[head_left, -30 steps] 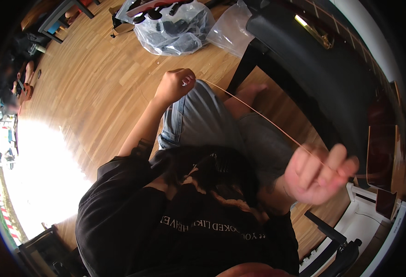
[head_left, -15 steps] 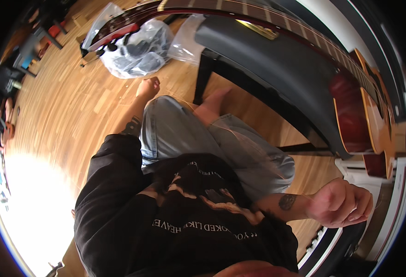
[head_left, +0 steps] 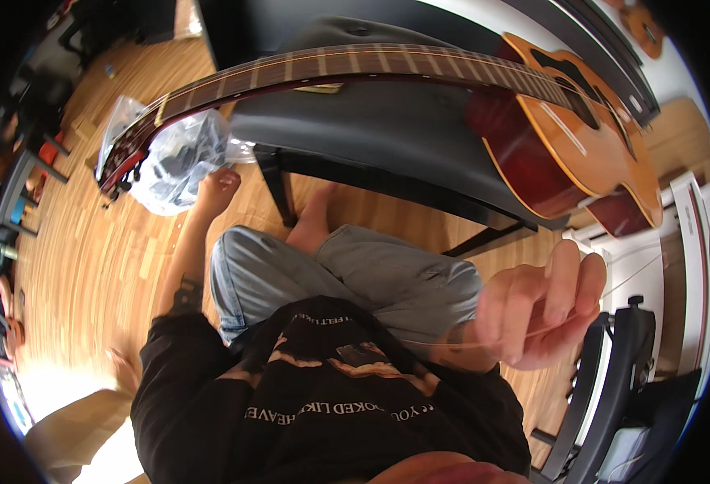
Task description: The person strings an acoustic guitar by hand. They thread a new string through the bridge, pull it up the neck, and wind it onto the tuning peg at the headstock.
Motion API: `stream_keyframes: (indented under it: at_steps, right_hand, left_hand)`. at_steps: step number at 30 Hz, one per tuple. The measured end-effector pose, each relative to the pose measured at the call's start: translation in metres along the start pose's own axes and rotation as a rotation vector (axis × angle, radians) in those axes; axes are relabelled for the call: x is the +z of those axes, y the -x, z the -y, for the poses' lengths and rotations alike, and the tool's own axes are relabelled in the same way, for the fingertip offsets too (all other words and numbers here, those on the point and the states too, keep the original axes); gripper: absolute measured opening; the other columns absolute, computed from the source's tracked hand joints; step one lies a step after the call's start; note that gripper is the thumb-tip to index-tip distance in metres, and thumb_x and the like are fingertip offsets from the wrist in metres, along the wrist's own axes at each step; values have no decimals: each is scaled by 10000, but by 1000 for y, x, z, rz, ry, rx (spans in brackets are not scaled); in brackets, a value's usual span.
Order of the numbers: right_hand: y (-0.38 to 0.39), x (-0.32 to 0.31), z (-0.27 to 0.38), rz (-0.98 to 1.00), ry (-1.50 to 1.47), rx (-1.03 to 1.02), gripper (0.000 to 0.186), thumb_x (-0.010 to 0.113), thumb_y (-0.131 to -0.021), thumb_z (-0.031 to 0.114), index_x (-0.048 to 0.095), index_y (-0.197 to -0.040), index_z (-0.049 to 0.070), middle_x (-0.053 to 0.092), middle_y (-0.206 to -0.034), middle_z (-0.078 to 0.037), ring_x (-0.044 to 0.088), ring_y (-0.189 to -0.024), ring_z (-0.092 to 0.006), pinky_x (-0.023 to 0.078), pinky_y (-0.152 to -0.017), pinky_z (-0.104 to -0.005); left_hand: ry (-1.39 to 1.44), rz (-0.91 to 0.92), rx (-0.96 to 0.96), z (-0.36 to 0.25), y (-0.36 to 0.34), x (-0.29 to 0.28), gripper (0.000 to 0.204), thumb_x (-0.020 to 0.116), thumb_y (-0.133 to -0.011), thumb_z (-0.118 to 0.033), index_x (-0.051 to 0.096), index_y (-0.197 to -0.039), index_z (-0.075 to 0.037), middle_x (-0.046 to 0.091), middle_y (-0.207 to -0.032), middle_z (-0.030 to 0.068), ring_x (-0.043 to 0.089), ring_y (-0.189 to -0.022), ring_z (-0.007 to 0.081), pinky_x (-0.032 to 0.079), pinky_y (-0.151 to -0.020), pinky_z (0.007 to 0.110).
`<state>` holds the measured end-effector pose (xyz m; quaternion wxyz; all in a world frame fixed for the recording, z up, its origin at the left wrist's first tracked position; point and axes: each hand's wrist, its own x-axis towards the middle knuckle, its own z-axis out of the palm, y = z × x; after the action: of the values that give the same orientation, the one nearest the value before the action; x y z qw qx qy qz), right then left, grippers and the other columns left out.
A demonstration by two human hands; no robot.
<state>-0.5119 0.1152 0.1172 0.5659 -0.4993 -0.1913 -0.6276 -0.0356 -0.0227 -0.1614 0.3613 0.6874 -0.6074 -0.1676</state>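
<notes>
An acoustic guitar (head_left: 564, 153) with an orange top and dark red sides lies across a black padded bench (head_left: 371, 121), its neck (head_left: 322, 68) reaching left to the headstock (head_left: 125, 161). My right hand (head_left: 542, 306) is raised at the right, fingers curled and pinching a thin coppery guitar string (head_left: 468, 346). A loose end trails off beyond the fingers. My left hand (head_left: 219, 189) is closed beside a clear plastic bag (head_left: 179, 173) of dark contents, below the headstock; whatever it may hold is too small to make out.
My crossed legs (head_left: 347, 266) rest on the wooden floor (head_left: 113, 266) before the bench. Black stand-like gear (head_left: 613, 387) is at the lower right. Another person's tan-trousered leg (head_left: 81, 427) shows at lower left. Dark furniture (head_left: 32, 185) lines the far left.
The view has shifted, bringing more of the guitar into sight. My right hand has risen towards the guitar body, its fist loosened into a pinch. A tan-trousered leg has appeared at lower left.
</notes>
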Motion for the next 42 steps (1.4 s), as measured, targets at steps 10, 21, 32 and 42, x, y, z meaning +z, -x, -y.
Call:
stream_keyframes:
  at_steps: [10,21,32,42]
  right_hand:
    - [-27,107,20,163,502,353,291,366,-1104,145,460,-862,12,758,-929,-258,760,-898,-405,566,-893,-413]
    - [-22,9,0,-39,57,2,141,488,-1067,243,467,-995,123,550,-899,-79,535,-774,-273,457,-762,-464]
    - [-53,-70,-111,-71,846,-222,133,439,-1062,119,489,-1063,-4,604,-1014,-201,623,-942,-288,525,-839,-426]
    - [-142,-41,-92,71,1920,-87,58,691,-873,-49,667,-900,-3,722,-854,-91,700,-766,-215,535,-667,-306]
  left_hand:
    - [187,585,966,-319,70,-127,307,837,-818,-124,738,-1086,-11,741,-987,141,708,-886,338,551,-768,409]
    - [-67,-115,1126,-344,47,-135,215,843,-816,-143,744,-958,-16,735,-933,108,722,-883,275,579,-770,364]
    - [-119,-76,1108,-356,14,-147,75,784,-824,-64,724,-841,-21,704,-816,88,688,-660,181,531,-550,280]
    - [-575,330,1048,-354,-199,-99,177,640,-940,-115,718,-1078,-37,735,-998,147,718,-921,304,571,-832,432]
